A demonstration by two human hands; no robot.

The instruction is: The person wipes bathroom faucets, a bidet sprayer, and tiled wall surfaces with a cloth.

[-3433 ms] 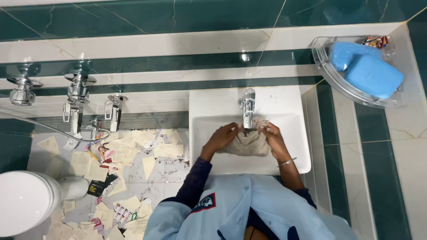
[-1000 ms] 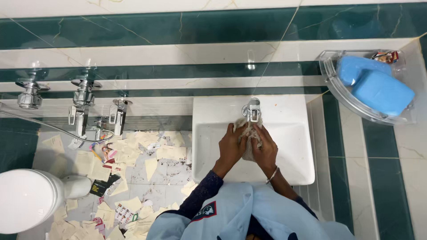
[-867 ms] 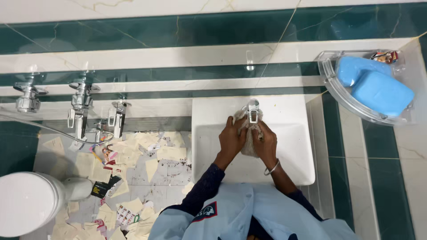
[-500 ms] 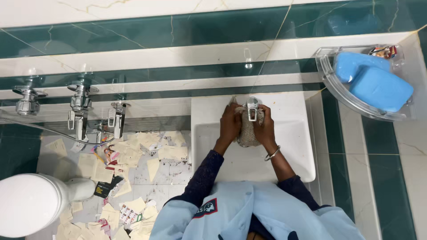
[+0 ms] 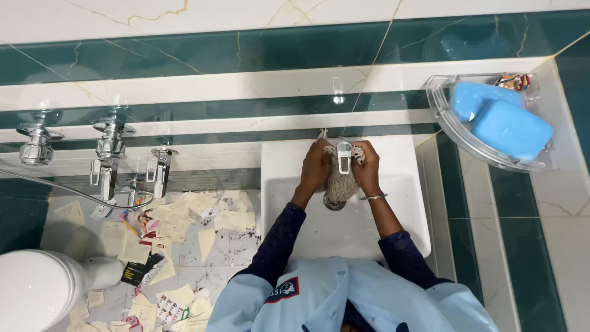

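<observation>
Green and cream marble tiles back a white wash basin set against the wall; you stand over it with both hands raised to the chrome tap; your left hand and right hand are each clamped on a beige knitted cloth, one on either side of the spout, so the fabric wraps the tap and hangs over the bowl; torn paper scraps litter the floor to the left; blue sponges sit in a clear corner shelf.
</observation>
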